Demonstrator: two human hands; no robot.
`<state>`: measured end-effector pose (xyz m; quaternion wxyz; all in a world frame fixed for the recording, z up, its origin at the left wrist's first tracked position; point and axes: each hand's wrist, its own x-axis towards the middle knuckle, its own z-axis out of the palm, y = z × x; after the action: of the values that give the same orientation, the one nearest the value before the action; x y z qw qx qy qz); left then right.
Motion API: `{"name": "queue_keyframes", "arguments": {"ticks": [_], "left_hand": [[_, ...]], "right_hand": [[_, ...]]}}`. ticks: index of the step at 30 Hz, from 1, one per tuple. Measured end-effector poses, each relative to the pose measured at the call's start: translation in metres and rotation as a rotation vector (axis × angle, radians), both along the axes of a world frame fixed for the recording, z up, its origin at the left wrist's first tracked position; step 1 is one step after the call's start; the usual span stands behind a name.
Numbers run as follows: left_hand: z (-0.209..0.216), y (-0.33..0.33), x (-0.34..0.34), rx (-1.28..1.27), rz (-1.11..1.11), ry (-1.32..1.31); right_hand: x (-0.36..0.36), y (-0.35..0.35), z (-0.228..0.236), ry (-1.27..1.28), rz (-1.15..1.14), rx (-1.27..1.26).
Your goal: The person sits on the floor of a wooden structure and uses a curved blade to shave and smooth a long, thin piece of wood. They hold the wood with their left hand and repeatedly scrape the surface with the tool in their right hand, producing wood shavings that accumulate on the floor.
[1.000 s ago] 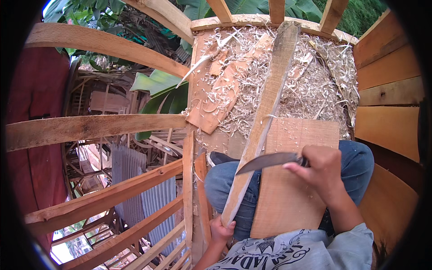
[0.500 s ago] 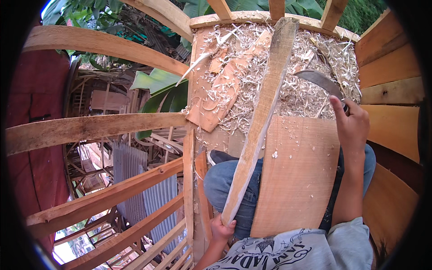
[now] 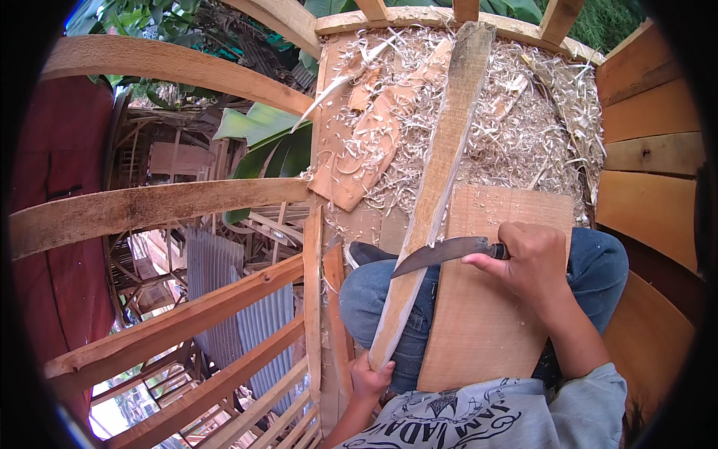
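Observation:
A long, narrow wooden plank (image 3: 436, 176) slants from my lap toward the far side. Its near end is in my left hand (image 3: 371, 376), fingers wrapped round it. My right hand (image 3: 533, 258) grips the dark handle of a curved machete (image 3: 441, 254). The blade lies across the plank's lower part, its tip reaching past the left edge; whether it touches the wood I cannot tell. Under the handle, a wide flat board (image 3: 493, 322) rests over my legs, with the narrow plank along its left side.
Curled wood shavings (image 3: 516, 142) cover the floor ahead. A loose board piece (image 3: 359, 161) lies among them at the left. Wooden rails (image 3: 164, 209) fence the left side, with corrugated sheets (image 3: 265, 337) beyond and below. A plank wall (image 3: 649, 191) stands close on my right.
My right hand has brought the machete down and toward me, from over the shavings to across the narrow plank. My left hand keeps its hold on the plank's near end.

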<state>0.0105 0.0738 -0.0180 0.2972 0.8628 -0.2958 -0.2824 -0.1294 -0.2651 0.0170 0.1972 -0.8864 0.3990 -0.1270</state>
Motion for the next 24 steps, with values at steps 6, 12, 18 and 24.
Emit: {"name": "queue_keyframes", "arguments": {"ticks": [6,12,18,24], "left_hand": [[-0.004,0.003,0.003,-0.031,-0.018,-0.004],[0.0,0.003,0.013,-0.031,-0.006,0.229],[-0.019,0.026,0.054,-0.068,-0.114,0.763],[-0.008,0.012,0.055,-0.119,-0.054,0.952]], "right_hand": [[-0.015,-0.057,-0.013,-0.133,-0.497,-0.031],[-0.019,-0.018,0.013,-0.221,-0.282,0.065],[0.003,0.029,0.01,-0.154,0.148,0.077],[0.007,0.008,0.013,-0.138,0.102,-0.119]]}}
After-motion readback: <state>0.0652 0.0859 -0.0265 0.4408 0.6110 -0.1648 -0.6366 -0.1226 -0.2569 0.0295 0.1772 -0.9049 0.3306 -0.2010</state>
